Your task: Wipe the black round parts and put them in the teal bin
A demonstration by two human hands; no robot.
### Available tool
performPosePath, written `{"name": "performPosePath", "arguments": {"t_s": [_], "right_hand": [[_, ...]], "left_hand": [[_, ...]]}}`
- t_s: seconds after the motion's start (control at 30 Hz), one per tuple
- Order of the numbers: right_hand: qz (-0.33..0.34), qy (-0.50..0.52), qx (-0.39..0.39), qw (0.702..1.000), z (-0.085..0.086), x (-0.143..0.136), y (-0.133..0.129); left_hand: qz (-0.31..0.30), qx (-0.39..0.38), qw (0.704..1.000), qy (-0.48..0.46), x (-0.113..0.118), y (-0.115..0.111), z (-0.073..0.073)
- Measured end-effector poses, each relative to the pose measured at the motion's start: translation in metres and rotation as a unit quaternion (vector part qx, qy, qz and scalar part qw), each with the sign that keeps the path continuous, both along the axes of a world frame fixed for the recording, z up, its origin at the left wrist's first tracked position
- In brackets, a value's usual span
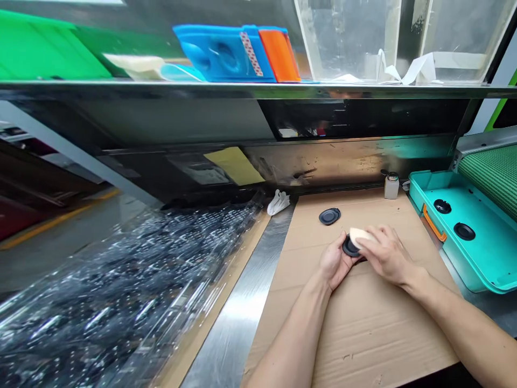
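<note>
Over the cardboard sheet (359, 334), my left hand (334, 263) is closed on the rim of a round black plastic part (348, 248). A cream-coloured sponge pad (359, 236) is pinched in my right hand (385, 254), its lower edge against the top of that black part. My right fingers hide part of both. Another black round part (330, 216), which looks like a pair of discs overlapping, lies on the cardboard just beyond my hands. A small bottle with a dark top (391, 185) stands at the far edge of the cardboard.
To the right, a teal tray (476, 264) with an orange handle holds two black round parts (464, 231). Beyond it is a green conveyor belt (495, 172). Clear plastic trays of dark parts (121, 302) fill the left. A metal shelf (242, 90) crosses above, bearing a blue bin (222, 56).
</note>
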State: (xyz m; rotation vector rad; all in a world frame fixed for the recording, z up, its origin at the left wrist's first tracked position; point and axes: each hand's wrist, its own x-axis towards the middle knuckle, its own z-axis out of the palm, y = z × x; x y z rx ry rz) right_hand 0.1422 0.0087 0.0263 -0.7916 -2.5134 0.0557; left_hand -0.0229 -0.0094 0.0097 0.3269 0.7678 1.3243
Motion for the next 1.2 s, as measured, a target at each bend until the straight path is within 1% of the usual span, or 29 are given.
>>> {"name": "performPosePath", "arguments": {"t_s": [0.07,0.13,0.2,0.27,0.33,0.4,0.53,0.57,0.6,0.67,0.73,0.77,0.87,0.9,0.97,1.03,1.07,1.13,1.2], "right_hand": [[-0.057,0.053,-0.056,0.995,-0.005,0.000,0.006],[-0.113,0.080,-0.125,0.982,-0.007,0.000,0.008],[-0.162,0.073,-0.175,0.968,-0.006,-0.002,0.004],[-0.178,0.023,-0.195,0.964,-0.004,-0.007,-0.002],[-0.169,-0.031,-0.186,0.967,-0.001,-0.014,-0.008],[-0.173,-0.061,-0.160,0.970,0.001,-0.021,-0.010],[-0.243,-0.074,-0.134,0.958,0.004,-0.027,-0.005],[-0.247,-0.075,-0.135,0.957,0.004,-0.027,-0.005],[-0.237,-0.076,-0.136,0.959,0.004,-0.027,-0.005],[-0.198,-0.079,-0.138,0.967,0.005,-0.029,-0.007],[-0.178,-0.075,-0.133,0.972,0.007,-0.031,-0.008],[-0.187,-0.073,-0.128,0.971,0.009,-0.032,-0.008],[-0.241,-0.073,-0.118,0.961,0.011,-0.034,-0.005],[-0.248,-0.075,-0.118,0.959,0.010,-0.035,-0.006],[-0.235,-0.070,-0.113,0.963,0.007,-0.035,-0.008],[-0.215,-0.060,-0.104,0.969,0.003,-0.036,-0.010],[-0.215,-0.056,-0.102,0.970,0.002,-0.035,-0.009],[-0.245,-0.050,-0.106,0.962,0.003,-0.030,-0.003],[-0.288,-0.035,-0.115,0.950,0.007,-0.019,0.009]], "left_hand": [[0.003,-0.002,1.000,-0.011,0.005,0.001,0.001],[0.004,0.003,1.000,-0.013,0.010,0.001,0.001],[0.010,0.013,1.000,-0.007,0.013,0.001,0.000],[0.009,0.021,1.000,-0.002,0.015,0.001,-0.003],[0.004,0.028,1.000,-0.006,0.015,0.000,-0.006],[0.007,0.037,0.999,-0.014,0.015,0.000,-0.009],[0.053,0.044,0.998,-0.003,0.017,0.002,-0.014],[0.061,0.044,0.997,0.000,0.017,0.002,-0.015],[0.064,0.044,0.997,0.000,0.018,0.002,-0.016],[0.061,0.051,0.997,-0.007,0.019,0.003,-0.016],[0.058,0.060,0.996,-0.020,0.018,0.004,-0.016],[0.062,0.063,0.996,-0.025,0.018,0.004,-0.015],[0.091,0.066,0.993,-0.020,0.018,0.003,-0.012],[0.098,0.065,0.993,-0.014,0.019,0.003,-0.011],[0.094,0.065,0.993,-0.010,0.022,0.001,-0.010],[0.077,0.068,0.995,-0.015,0.026,0.000,-0.009],[0.073,0.068,0.995,-0.016,0.027,0.000,-0.009],[0.079,0.059,0.995,-0.015,0.026,-0.001,-0.005],[0.086,0.046,0.995,-0.021,0.020,-0.002,0.000]]}}
